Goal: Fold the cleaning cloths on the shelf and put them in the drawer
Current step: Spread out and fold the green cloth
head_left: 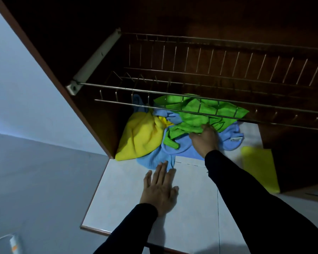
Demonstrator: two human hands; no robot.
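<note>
Right hand (206, 139): grips the crumpled green microfibre cloth (195, 116).
Left hand (161, 187): open, flat on the pale shelf (191, 198), fingertips touching the blue cloth (154, 158) at 12 o'clock.

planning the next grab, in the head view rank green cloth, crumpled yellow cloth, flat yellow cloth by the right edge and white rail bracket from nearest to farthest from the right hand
1. green cloth, in the right hand grip
2. Too close to call: crumpled yellow cloth to its left, flat yellow cloth to its right
3. white rail bracket, far upper left
</note>
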